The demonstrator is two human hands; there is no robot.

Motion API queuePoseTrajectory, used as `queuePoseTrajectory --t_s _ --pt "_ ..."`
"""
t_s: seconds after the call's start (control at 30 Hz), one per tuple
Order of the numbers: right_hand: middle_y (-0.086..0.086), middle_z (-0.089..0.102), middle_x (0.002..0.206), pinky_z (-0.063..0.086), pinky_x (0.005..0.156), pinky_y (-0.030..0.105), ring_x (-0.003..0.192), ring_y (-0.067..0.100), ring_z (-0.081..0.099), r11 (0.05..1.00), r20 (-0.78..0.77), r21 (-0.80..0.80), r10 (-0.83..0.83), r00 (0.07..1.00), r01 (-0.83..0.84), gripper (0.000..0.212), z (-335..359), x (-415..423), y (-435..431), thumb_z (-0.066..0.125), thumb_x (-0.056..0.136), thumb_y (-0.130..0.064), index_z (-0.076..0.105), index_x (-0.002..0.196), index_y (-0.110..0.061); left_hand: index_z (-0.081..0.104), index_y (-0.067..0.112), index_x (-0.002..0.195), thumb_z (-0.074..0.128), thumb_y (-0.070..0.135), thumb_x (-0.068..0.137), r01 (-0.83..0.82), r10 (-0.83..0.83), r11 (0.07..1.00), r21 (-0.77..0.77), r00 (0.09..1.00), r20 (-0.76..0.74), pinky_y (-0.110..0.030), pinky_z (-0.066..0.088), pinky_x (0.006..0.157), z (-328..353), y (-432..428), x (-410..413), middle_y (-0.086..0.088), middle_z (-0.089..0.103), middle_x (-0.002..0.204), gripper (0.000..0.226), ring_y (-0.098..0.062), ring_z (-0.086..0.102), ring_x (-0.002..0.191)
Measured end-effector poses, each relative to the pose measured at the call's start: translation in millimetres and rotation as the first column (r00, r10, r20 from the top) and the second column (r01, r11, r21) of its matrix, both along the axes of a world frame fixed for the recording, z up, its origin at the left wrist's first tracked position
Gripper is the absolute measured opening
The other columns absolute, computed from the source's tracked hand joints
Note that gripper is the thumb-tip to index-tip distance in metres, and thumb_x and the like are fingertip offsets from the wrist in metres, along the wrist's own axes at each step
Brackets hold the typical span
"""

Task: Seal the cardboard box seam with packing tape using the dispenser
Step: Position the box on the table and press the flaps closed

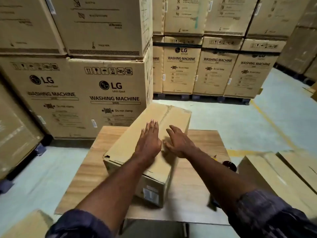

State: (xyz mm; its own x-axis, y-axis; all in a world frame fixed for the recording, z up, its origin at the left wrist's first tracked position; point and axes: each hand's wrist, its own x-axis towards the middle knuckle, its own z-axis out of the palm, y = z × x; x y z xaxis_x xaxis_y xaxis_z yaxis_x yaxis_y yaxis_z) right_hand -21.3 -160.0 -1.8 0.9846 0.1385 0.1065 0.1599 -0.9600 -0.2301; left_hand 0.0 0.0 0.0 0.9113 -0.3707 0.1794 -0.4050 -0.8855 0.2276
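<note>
Head view: dispenser [229, 165] half-hidden by forearm [211, 169]

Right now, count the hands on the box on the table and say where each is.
2. The left hand lies flat on the cardboard box top, left of the seam; the right hand, fingers spread, is beside it, right of the seam. Neither holds anything.

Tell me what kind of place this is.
Most likely an appliance warehouse or packing area: tall stacks of washing machine cartons on pallets, and a yellow line painted on the concrete floor.
</note>
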Motion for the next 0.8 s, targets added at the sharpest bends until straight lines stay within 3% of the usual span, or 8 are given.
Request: queuePoseTrajectory --t_s 0.13,0.33,0.43,0.57,0.8 --pt "0.014 0.023 0.162 0.023 0.121 0.036 0.148 0.027 0.025 0.998 -0.172 0.034 0.048 0.984 -0.043 0.073 -22.2 -6.7 11.7 0.049 0.096 -0.043 0.025 0.155 -0.007 0.018 0.012 0.156 0.038 0.028 0.1 -0.021 0.016 1.0 -0.023 0.984 -0.18 -0.04 0.012 0.123 -32.3 10.7 -18.4 -0.01 0.013 0.165 0.062 -0.025 0.011 0.152" --pt "0.012 0.014 0.166 0.012 0.123 0.044 0.153 0.027 0.012 0.999 -0.172 0.009 0.051 0.984 -0.05 0.069 -51.2 -11.6 24.0 0.034 0.1 -0.046 0.019 0.157 -0.009 0.015 0.011 0.156 0.028 0.032 0.104 -0.042 0.041 0.999 0.002 0.977 -0.211 -0.04 0.005 0.124 -62.0 16.1 -26.6 -0.011 0.011 0.165 0.058 -0.023 0.007 0.152" --pt "0.007 0.007 0.167 0.003 0.124 0.045 0.154 0.023 0.002 1.0 -0.145 0.027 -0.002 0.989 0.006 0.066 -69.0 -18.6 30.4 0.026 0.102 -0.046 0.016 0.158 -0.014 0.014 0.011 0.157 0.026 0.033 0.105 -0.016 0.011 1.0 -0.018 0.973 -0.229 -0.038 0.003 0.124 -65.6 19.6 -28.0 -0.008 0.006 0.166 0.058 -0.02 0.003 0.153" --pt "0.008 0.013 0.166 0.006 0.124 0.047 0.154 0.024 0.007 0.995 -0.099 0.077 -0.057 0.993 0.065 0.065 -75.5 -21.4 44.1 0.028 0.101 -0.048 0.023 0.156 -0.013 0.015 0.015 0.158 0.026 0.034 0.105 0.038 -0.049 0.998 -0.048 0.968 -0.245 -0.036 0.003 0.124 -71.2 35.2 -20.9 -0.005 0.007 0.166 0.057 -0.016 0.002 0.152" --pt "0.009 0.012 0.166 0.001 0.124 0.046 0.154 0.025 0.003 0.904 -0.104 0.241 -0.337 0.936 0.353 0.069 -77.8 -43.6 133.4 0.019 0.101 -0.051 0.023 0.156 -0.009 0.025 0.023 0.156 0.034 0.028 0.104 0.145 -0.167 0.985 -0.099 0.948 -0.273 -0.028 0.006 0.122 -66.1 95.4 0.6 0.003 0.019 0.164 0.053 -0.01 0.012 0.151"
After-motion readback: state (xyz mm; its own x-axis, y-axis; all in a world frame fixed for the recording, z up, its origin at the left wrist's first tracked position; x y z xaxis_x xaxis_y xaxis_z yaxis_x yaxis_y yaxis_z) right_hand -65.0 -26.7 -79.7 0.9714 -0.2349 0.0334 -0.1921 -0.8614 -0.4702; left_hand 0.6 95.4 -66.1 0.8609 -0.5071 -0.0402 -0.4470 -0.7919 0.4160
